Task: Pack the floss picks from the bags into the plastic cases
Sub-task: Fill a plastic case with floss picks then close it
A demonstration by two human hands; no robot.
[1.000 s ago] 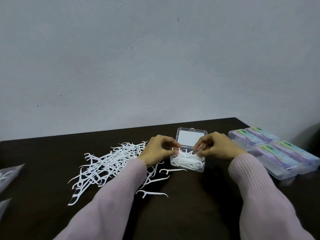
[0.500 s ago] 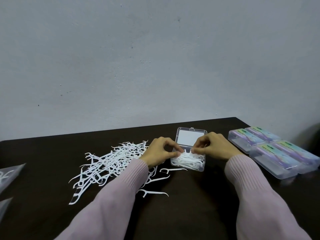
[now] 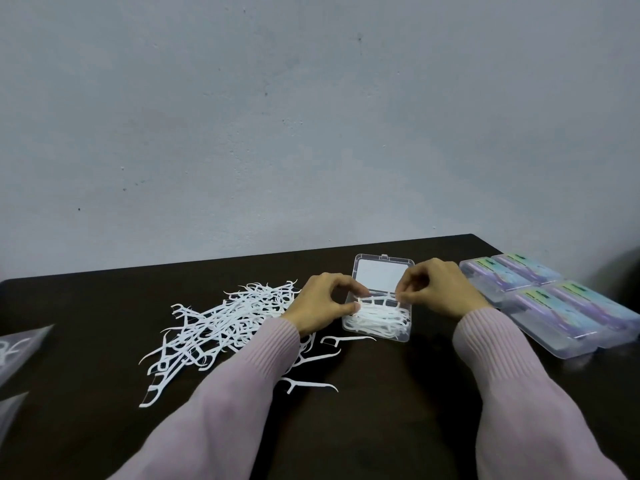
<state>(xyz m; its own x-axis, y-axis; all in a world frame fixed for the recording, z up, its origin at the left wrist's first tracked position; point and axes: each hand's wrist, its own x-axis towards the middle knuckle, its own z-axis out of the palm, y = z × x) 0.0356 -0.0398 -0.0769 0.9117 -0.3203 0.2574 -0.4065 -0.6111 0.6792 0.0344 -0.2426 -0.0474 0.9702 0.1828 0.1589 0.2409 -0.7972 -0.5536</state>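
Head view: both hands' curled fingers pinch floss picks (image 3: 377,315) in the open case (image 3: 381,327), left hand (image 3: 323,306) beside right hand (image 3: 438,287); loose picks (image 3: 221,323) lie left on the counter (image 3: 381,410).

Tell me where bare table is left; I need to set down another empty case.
Bare table lies between the two sleeves, in front of the open case, and along the far edge behind the loose floss picks. Crowded spots: that pile on the left, the closed cases on the right.
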